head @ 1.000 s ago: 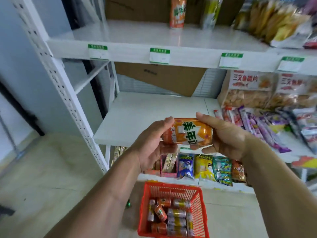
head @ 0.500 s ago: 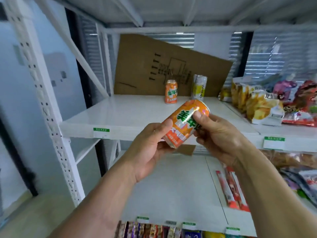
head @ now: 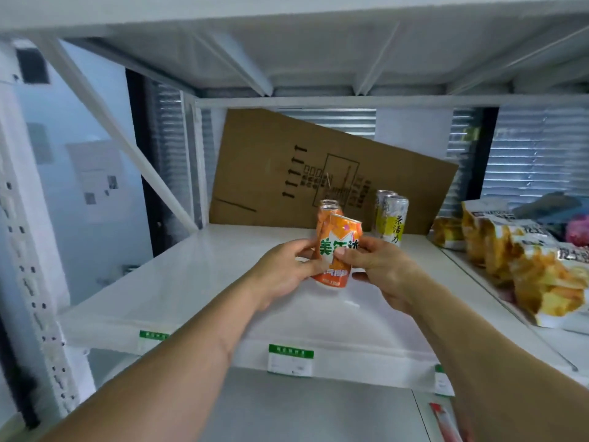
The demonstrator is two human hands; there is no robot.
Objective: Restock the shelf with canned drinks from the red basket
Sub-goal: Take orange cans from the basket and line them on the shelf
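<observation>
Both hands grip one orange can (head: 338, 250) over the white shelf (head: 191, 291) — the left hand (head: 287, 275) curls round its left side, the right hand (head: 379, 269) pinches its right, and their fingers cover part of the label. The can tilts slightly, and whether its base touches the shelf cannot be told. Just behind it a second orange can (head: 328, 209) is mostly hidden, two yellow cans (head: 390, 218) overlap before cardboard (head: 287, 173), and snack bags (head: 526, 266) run off the right edge — the basket is out of frame.
</observation>
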